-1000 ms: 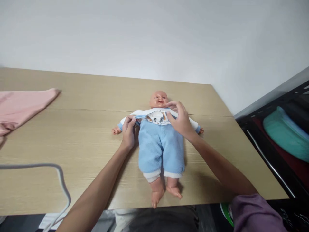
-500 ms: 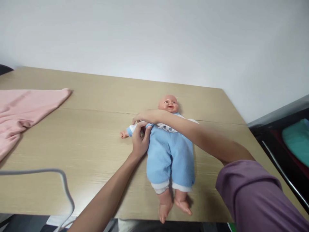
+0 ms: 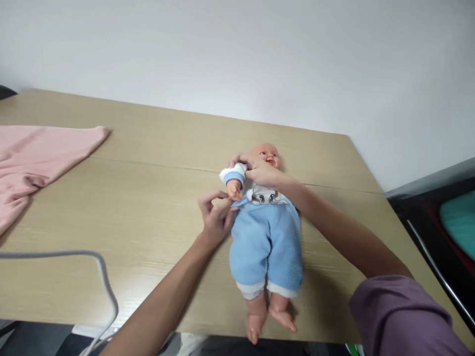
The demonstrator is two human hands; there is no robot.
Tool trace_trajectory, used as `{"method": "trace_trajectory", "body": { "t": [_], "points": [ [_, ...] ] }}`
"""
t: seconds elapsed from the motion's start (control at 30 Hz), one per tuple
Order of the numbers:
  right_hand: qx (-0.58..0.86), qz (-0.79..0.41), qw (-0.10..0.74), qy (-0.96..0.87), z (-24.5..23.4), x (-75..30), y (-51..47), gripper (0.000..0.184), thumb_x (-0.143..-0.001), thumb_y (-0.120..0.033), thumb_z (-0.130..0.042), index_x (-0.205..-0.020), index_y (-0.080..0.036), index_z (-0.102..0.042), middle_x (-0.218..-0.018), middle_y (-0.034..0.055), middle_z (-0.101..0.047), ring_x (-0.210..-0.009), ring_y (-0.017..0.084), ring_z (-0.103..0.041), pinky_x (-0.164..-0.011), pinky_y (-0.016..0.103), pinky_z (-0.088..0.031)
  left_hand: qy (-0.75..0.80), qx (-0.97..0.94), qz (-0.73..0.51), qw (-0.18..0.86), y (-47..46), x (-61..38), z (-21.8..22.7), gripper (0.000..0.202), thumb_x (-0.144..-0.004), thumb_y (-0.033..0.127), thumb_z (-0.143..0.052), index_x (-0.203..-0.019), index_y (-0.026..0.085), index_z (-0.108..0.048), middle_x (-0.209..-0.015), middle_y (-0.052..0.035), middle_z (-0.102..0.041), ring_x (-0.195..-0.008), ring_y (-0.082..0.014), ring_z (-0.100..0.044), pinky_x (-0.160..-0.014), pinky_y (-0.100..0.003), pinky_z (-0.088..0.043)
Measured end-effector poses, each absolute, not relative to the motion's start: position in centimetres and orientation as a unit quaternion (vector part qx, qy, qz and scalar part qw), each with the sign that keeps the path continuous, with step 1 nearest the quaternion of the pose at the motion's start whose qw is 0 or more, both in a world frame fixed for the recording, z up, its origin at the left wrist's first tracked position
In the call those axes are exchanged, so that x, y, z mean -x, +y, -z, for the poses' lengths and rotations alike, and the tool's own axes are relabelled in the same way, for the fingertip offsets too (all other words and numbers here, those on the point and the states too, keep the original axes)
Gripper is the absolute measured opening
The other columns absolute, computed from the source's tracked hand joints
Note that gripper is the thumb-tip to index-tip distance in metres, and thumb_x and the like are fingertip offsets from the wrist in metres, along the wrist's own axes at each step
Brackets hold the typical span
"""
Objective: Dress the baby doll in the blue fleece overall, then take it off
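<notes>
A baby doll point(image 3: 265, 237) in light blue fleece trousers and a white top lies on its back on the wooden table point(image 3: 148, 207), head toward the wall. My right hand point(image 3: 260, 170) reaches across the doll's chest and grips its white and blue sleeve, lifting that arm up. My left hand point(image 3: 215, 215) pinches the blue waistband edge at the doll's side, just below the raised doll hand.
A pink cloth point(image 3: 40, 160) lies at the table's far left. A grey cable point(image 3: 92, 277) loops over the near left edge. A dark rack with a teal item point(image 3: 458, 225) stands to the right. A white wall rises behind the table.
My right hand has taken hold of the doll's sleeve and raised its arm off the table. My left hand stays at the doll's waistband. The view has shifted slightly.
</notes>
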State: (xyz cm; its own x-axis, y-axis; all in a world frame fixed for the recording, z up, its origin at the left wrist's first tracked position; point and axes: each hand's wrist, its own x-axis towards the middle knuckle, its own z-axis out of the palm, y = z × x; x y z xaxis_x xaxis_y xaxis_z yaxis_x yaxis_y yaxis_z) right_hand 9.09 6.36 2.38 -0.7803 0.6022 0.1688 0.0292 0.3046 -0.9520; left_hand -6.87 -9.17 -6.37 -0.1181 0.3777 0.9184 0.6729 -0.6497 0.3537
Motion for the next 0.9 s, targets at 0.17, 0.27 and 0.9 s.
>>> {"method": "trace_trajectory", "body": {
  "t": [0.17,0.27,0.9],
  "points": [
    [0.217,-0.459,0.233,-0.829,-3.8,-9.4,4.6,0.050,-0.067,-0.002,-0.049,-0.104,-0.024,-0.076,-0.115,0.0027,-0.080,-0.114,0.023,-0.071,-0.108,0.038,-0.052,-0.382,0.612,0.692,0.023,-9.0,6.0,6.2,0.016,-0.117,0.048,-0.046,-0.117,0.033,-0.050,-0.127,-0.0093,-0.062,-0.119,-0.0285,-0.069,-0.102,-0.053,-0.058],
    [0.223,-0.365,0.219,-0.877,-5.1,-10.2,2.4,0.046,-0.081,-0.003,-0.051,-0.114,-0.023,-0.077,-0.128,0.0062,-0.080,-0.129,0.026,-0.068,-0.117,0.042,-0.048,-0.439,0.530,0.716,-0.114,-9.1,5.3,5.2,0.027,-0.116,0.058,-0.049,-0.116,0.031,-0.049,-0.115,-0.0073,-0.065,-0.107,-0.0249,-0.068,-0.098,-0.046,-0.058],
    [0.348,-0.416,0.393,-0.742,0.3,-13.0,1.4,0.034,-0.093,-0.050,-0.074,-0.098,-0.027,-0.050,-0.091,-0.0038,-0.053,-0.086,0.018,-0.054,-0.080,0.032,-0.045,-0.475,0.382,0.649,-0.457,-5.4,8.5,5.5,0.048,-0.087,0.065,-0.087,-0.096,0.024,-0.065,-0.097,-0.0015,-0.069,-0.088,-0.0154,-0.066,-0.079,-0.025,-0.055]
  ]
}}
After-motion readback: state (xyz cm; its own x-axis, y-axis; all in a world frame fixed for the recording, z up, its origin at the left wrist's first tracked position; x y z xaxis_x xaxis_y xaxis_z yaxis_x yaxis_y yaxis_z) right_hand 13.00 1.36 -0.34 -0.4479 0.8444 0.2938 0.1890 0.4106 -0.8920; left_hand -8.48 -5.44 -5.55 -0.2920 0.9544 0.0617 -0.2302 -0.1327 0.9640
